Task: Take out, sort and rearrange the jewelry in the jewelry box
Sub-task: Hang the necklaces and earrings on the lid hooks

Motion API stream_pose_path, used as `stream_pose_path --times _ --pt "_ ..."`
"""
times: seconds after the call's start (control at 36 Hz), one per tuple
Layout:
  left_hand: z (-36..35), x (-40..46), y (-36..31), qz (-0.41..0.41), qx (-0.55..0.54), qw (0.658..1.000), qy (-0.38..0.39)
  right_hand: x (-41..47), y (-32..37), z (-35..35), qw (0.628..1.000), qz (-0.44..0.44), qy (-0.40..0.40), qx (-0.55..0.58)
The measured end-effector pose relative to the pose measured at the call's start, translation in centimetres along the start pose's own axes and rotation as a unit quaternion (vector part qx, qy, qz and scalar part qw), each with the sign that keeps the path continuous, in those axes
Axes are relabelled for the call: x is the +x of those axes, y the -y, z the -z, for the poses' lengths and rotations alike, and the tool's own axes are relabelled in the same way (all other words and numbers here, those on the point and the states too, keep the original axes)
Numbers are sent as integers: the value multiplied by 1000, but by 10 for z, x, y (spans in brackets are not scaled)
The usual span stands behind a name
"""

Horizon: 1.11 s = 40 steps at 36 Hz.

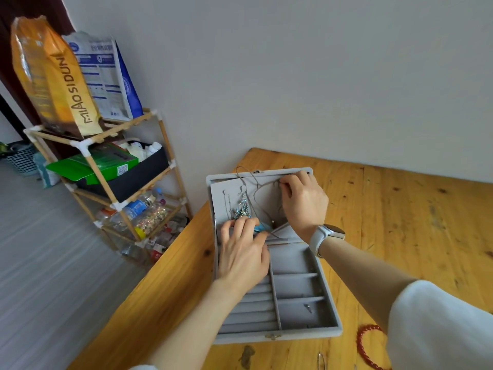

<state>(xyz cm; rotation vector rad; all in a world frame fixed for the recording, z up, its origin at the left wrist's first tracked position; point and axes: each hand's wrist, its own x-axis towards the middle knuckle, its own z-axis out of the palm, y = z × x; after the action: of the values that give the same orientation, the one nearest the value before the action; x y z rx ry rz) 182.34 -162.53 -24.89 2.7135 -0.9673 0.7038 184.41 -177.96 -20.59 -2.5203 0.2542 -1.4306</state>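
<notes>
A grey velvet jewelry box [330, 335] lies open on the wooden table, its lid [213, 180] laid back toward the wall. My right hand [304, 201] pinches a thin cord necklace [256, 194] near the lid's top edge. My left hand [242, 252] rests on the lid's lower pocket, fingers curled over a blue piece [260, 227]. A blue beaded dangling piece [243, 209] hangs on the lid above that hand. One small metal piece [307, 307] sits in a right-hand compartment. A red bead bracelet [366, 345] lies on the table at the box's right front.
A bamboo rack [88, 145] with bags, boxes and bottles stands to the left of the table [416, 209]. A thin metal pin [321, 360] and a dark knot in the wood lie near the front edge. The wall runs just behind the box.
</notes>
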Motion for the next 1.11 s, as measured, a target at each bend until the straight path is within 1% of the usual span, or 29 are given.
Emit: stream_pose_path --times 0.11,0.25,0.31,0.44,0.56,0.61,0.67,0.72,0.81,0.97,1.11 --pt "5 8 3 -22 -1 999 -37 -6 -1 1 1000 1 12 28" --pt "26 38 3 -45 -15 985 -166 -12 -3 3 999 -2 18 51" --pt "33 52 4 -37 13 981 -189 -13 -2 2 998 -1 24 58" --pt "26 66 11 -29 96 980 -173 -17 -1 1 996 -3 40 78" --pt "20 62 10 -13 130 975 -178 -21 1 4 996 10 50 80" --pt "20 64 8 7 137 976 -172 -23 1 5 995 13 51 81" --pt "5 78 -4 24 132 976 -172 -25 -16 0 996 -4 53 67" --pt "5 83 -6 42 130 977 -162 -27 -19 0 996 -9 55 71" --pt "2 84 -7 49 136 977 -157 -32 -20 1 995 -4 70 70" --pt "-5 73 -5 32 148 977 -150 -32 -18 0 994 -14 83 68" --pt "-7 66 -6 44 137 983 -118 -37 -16 -1 995 -10 85 48"
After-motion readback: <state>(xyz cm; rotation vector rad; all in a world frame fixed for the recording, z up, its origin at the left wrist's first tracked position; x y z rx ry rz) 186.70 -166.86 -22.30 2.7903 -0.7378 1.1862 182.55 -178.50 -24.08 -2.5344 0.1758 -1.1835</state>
